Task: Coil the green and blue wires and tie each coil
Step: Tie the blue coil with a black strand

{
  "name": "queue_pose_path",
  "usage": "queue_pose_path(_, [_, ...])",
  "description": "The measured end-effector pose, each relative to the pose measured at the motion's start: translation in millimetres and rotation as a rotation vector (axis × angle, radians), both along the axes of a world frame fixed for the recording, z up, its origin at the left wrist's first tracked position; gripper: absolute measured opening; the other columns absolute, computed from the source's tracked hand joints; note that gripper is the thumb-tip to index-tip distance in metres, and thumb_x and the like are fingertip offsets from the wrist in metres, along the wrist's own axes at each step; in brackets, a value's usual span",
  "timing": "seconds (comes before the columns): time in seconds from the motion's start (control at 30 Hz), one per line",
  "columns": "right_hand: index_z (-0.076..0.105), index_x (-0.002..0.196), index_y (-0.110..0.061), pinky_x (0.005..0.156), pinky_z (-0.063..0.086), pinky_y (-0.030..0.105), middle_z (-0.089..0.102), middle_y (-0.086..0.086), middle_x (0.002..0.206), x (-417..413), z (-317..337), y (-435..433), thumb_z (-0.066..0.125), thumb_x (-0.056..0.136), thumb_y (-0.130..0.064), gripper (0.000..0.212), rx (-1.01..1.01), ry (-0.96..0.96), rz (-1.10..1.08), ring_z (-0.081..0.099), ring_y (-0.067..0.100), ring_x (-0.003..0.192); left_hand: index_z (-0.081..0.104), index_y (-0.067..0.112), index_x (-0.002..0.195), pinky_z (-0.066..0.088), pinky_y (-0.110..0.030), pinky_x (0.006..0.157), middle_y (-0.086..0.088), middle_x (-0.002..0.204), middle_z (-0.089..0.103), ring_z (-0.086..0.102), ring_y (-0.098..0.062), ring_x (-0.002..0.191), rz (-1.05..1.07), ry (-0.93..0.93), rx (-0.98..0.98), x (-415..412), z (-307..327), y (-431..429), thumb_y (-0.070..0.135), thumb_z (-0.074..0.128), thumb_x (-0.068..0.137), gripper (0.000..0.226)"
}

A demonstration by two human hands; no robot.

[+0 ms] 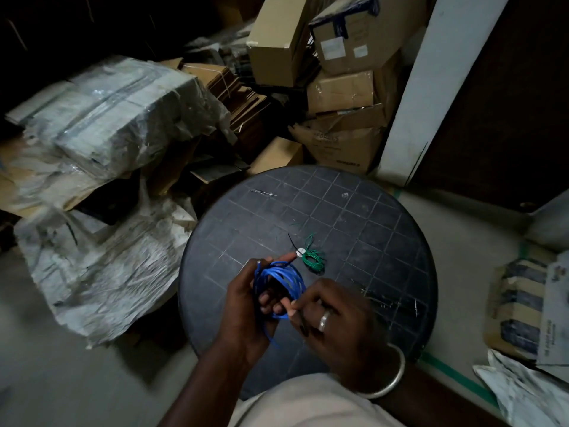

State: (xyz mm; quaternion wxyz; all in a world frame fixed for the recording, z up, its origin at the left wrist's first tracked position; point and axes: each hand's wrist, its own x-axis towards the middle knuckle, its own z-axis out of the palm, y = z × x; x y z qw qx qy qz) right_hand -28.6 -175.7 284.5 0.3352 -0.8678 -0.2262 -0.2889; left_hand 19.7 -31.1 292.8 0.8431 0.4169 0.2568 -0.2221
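The step in hand looks like tying the blue wire coil [278,277], and doing it well means clamping the loops flat and together so none springs free while the tie goes round. The left hand [246,306] grips the coil from inside, fingers curled through the loops, holding it just above the near part of the round black bench [354,211]. The right hand [335,315] is closed in a pinch at the coil's lower rim on a thin dark strand [301,320], probably a tie, though it is too fine to be sure. That strand should pass through the middle, wrap all the turns at one spot and be pulled snug. The blue wire is stiff-looking, wound in several loose, uneven turns, with one cut end poking up by the left thumb and another trailing below the palm. The green wire coil [313,260] lies on the bench just beyond, small and tight, apparently already bound.
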Motion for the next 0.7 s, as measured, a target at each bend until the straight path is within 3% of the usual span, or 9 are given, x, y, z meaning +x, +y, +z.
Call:
queue_pose_path(0.13, [0.067,0.074,-0.008,0.052,0.048,0.034,0.066,0.007,0.076,0,0,-3,0.073,0.091,-0.012,0.019,-0.045,-0.043,0.034,0.058,0.023,0.063,0.055,-0.001,0.136,0.032,-0.018,0.032,0.004,0.038,0.028,0.029,-0.009,0.030,0.070,0.084,-0.012,0,-8,-1,0.034,0.054,0.091,0.057])
queue_pose_path(0.17, [0.065,0.075,-0.009,0.053,0.048,0.034,0.066,0.007,0.076,1,1,-4,0.072,0.092,-0.012,0.019,-0.059,-0.040,0.046,0.059,0.023,0.064,0.061,-0.001,0.130,0.032,-0.018,0.031,0.003,0.038,0.027,0.029,-0.009,0.029,0.081,0.079,-0.021,0,-5,-3,0.033,0.057,0.089,0.054])
queue_pose_path(0.27, [0.064,0.077,-0.012,0.060,0.047,0.034,0.066,0.004,0.081,4,5,-3,0.068,0.095,-0.014,0.019,-0.137,0.001,0.107,0.059,0.023,0.072,0.079,0.010,0.081,0.027,-0.014,0.031,0.004,0.035,0.026,0.027,-0.007,0.027,0.108,0.023,-0.010,0,3,-8,0.032,0.057,0.080,0.031])
queue_pose_path(0.3, [0.066,0.079,-0.012,0.062,0.046,0.033,0.068,0.004,0.084,4,6,-3,0.067,0.096,-0.015,0.017,-0.156,0.019,0.129,0.059,0.022,0.075,0.080,0.010,0.080,0.026,-0.014,0.032,0.005,0.035,0.026,0.027,-0.006,0.027,0.116,0.007,-0.020,0,5,-8,0.032,0.055,0.081,0.033])
queue_pose_path(0.4, [0.070,0.085,-0.012,0.065,0.051,0.032,0.072,0.002,0.091,4,4,-4,0.066,0.097,-0.016,0.013,-0.133,0.058,0.140,0.062,0.021,0.078,0.074,0.003,0.104,0.030,-0.015,0.032,0.004,0.034,0.028,0.031,-0.009,0.028,0.208,-0.017,-0.081,1,3,-5,0.032,0.057,0.075,0.045])
queue_pose_path(0.5, [0.072,0.085,-0.010,0.068,0.054,0.035,0.073,0.002,0.090,2,3,-5,0.067,0.097,-0.018,0.015,-0.050,0.085,0.119,0.065,0.020,0.078,0.073,0.012,0.080,0.025,-0.015,0.032,0.005,0.035,0.026,0.027,-0.008,0.029,0.278,-0.026,-0.044,3,3,-3,0.029,0.056,0.082,0.024])
queue_pose_path(0.57, [0.075,0.086,-0.010,0.070,0.056,0.034,0.075,0.002,0.089,0,4,-4,0.071,0.095,-0.020,0.014,0.035,0.094,0.116,0.069,0.019,0.078,0.063,0.019,0.065,0.024,-0.017,0.032,0.007,0.036,0.024,0.024,-0.007,0.029,0.337,-0.018,-0.012,5,4,-2,0.028,0.052,0.090,0.028])
queue_pose_path(0.7, [0.079,0.085,-0.014,0.075,0.058,0.029,0.078,-0.005,0.090,-2,9,-1,0.076,0.091,-0.023,0.011,0.212,0.140,0.103,0.073,0.010,0.083,0.058,0.019,0.074,0.024,-0.015,0.030,0.009,0.036,0.023,0.022,-0.004,0.027,0.458,-0.033,0.037,5,7,-1,0.027,0.047,0.098,0.027])
